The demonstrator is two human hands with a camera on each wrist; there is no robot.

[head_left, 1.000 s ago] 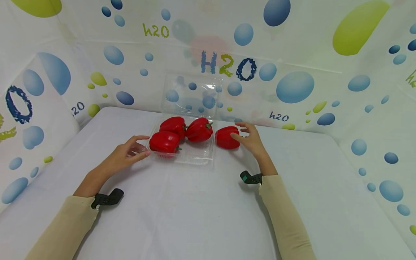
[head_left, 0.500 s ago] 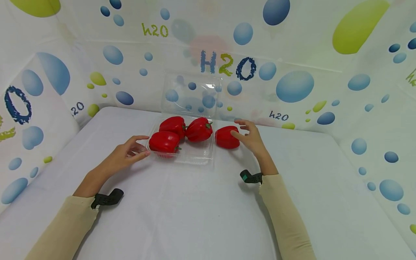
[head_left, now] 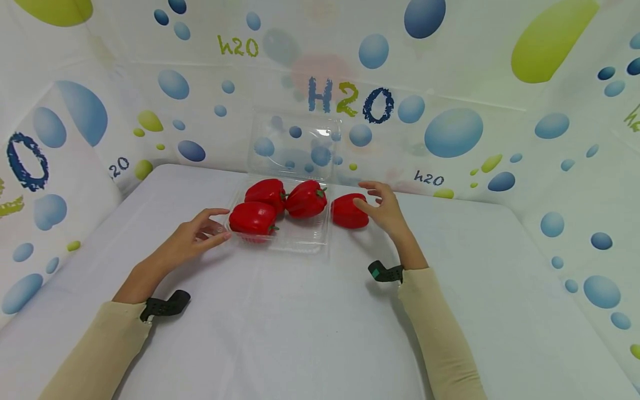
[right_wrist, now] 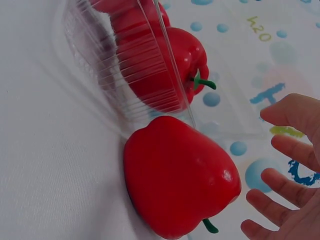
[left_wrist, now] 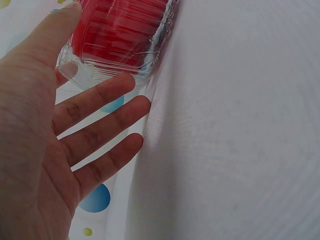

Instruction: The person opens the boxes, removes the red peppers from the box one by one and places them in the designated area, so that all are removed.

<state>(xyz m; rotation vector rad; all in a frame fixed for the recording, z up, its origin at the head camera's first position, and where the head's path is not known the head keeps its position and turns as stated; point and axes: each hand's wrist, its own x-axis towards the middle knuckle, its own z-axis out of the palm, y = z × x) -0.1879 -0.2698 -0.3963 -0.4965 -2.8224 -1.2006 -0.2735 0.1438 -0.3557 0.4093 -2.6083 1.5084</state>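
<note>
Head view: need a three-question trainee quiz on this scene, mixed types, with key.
1. How many red peppers sit inside the clear container?
2. True or false: the container's lid stands open.
3. Which is nearer the loose pepper outside the container?
A) left grip
B) right grip
C) both equally near

Key:
1. Three
2. True
3. B

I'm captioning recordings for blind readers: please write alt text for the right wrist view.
A glossy, green-stemmed red bell pepper lies on white cloth beside a clear, ribbed plastic container holding similar red peppers. The person's right hand, fingers spread, is at the right edge, apart from the pepper.
</note>
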